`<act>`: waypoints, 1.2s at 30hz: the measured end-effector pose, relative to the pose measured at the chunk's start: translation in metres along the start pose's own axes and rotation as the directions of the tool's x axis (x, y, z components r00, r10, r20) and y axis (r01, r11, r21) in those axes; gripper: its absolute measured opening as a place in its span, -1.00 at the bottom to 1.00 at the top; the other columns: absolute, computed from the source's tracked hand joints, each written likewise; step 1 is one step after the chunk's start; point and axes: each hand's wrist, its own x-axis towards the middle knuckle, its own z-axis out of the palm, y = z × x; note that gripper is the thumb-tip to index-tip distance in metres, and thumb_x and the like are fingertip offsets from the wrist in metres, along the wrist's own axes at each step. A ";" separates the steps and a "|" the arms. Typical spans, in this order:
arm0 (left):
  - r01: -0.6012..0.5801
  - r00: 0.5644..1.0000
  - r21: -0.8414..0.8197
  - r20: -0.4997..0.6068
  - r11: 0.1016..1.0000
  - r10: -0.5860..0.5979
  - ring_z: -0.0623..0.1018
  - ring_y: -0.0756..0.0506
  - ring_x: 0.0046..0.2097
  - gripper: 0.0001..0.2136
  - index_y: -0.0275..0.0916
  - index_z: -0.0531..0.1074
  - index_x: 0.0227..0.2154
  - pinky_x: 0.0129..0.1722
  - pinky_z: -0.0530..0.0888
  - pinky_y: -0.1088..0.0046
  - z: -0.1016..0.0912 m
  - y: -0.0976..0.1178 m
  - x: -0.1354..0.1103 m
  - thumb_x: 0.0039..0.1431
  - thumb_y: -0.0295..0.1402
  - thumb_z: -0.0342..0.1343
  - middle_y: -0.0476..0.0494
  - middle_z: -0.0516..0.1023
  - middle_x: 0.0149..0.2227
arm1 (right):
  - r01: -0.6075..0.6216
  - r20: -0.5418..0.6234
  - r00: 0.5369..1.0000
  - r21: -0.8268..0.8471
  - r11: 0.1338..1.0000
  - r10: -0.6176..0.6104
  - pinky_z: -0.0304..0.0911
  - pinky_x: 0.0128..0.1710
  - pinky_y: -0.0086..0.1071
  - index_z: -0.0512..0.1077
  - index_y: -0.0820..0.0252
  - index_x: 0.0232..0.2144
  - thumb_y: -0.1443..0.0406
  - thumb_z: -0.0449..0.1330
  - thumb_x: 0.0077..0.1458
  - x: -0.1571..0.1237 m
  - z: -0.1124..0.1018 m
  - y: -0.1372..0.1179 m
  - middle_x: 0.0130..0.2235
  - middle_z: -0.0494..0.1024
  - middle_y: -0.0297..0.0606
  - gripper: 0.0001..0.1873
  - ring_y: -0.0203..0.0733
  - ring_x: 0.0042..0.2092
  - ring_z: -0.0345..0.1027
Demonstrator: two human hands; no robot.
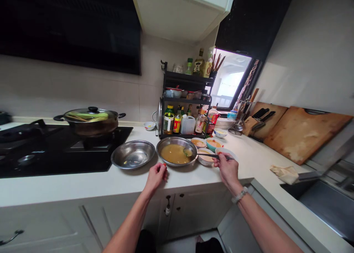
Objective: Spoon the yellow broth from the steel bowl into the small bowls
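Observation:
My right hand (227, 167) is closed around the handle of a ladle (206, 155), and the ladle's scoop dips into a steel bowl of yellowish broth (176, 153). My left hand (157, 173) rests on the white countertop just in front of that bowl, fingers curled, holding nothing I can see. Three small bowls with orange-brown liquid (206, 156) stand right of the broth bowl, and a white bowl (225, 151) sits under my right hand. An almost empty steel bowl (133, 154) lies to the left.
A lidded wok (90, 119) sits on the black hob (55, 150) at left. A black rack of bottles and jars (186, 109) stands at the back. Wooden cutting boards (300, 132) and a knife block lean at right, beside a cloth (284, 172) and the sink (329, 205).

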 end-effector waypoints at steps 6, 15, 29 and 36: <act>-0.004 1.000 -0.001 -0.003 1.000 0.004 0.32 0.05 -0.63 -0.60 -0.25 0.30 -0.60 -0.63 0.32 0.55 0.001 0.002 -0.001 0.03 0.02 0.08 0.06 0.33 -0.68 | -0.016 0.005 1.000 0.027 1.000 0.016 0.18 -0.75 -0.51 0.38 0.23 -0.44 0.19 0.36 -0.27 0.000 -0.001 0.001 -0.69 0.42 -0.41 -0.66 -0.28 -0.66 0.31; -0.008 1.000 -0.003 0.008 1.000 0.008 0.33 0.05 -0.64 -0.59 -0.25 0.30 -0.60 -0.62 0.32 0.54 0.000 0.000 0.000 0.04 0.03 0.07 0.07 0.33 -0.67 | -0.065 -0.021 0.998 0.056 0.996 0.066 0.16 -0.75 -0.54 0.37 0.23 -0.46 0.25 0.33 -0.28 0.005 -0.004 -0.003 -0.67 0.45 -0.37 -0.71 -0.30 -0.65 0.31; -0.012 1.000 -0.010 0.011 1.000 0.012 0.34 0.04 -0.63 -0.62 -0.25 0.32 -0.58 -0.62 0.33 0.54 -0.002 -0.007 0.003 0.04 0.00 0.08 0.06 0.34 -0.67 | 0.037 -0.141 0.990 0.074 0.997 -0.026 0.20 -0.70 -0.57 0.40 0.30 -0.51 0.32 0.34 -0.39 0.042 -0.052 -0.041 -0.57 0.46 -0.33 -0.72 -0.29 -0.58 0.40; -0.002 1.000 -0.011 0.006 1.000 0.002 0.33 0.05 -0.65 -0.62 -0.25 0.32 -0.59 -0.63 0.33 0.54 -0.002 -0.007 0.003 0.02 0.00 0.09 0.07 0.34 -0.68 | 0.156 -0.277 0.950 0.024 0.988 -0.143 0.20 -0.73 -0.59 0.36 0.26 -0.54 0.30 0.32 -0.35 0.071 -0.097 -0.051 -0.56 0.44 -0.38 -0.75 -0.33 -0.59 0.38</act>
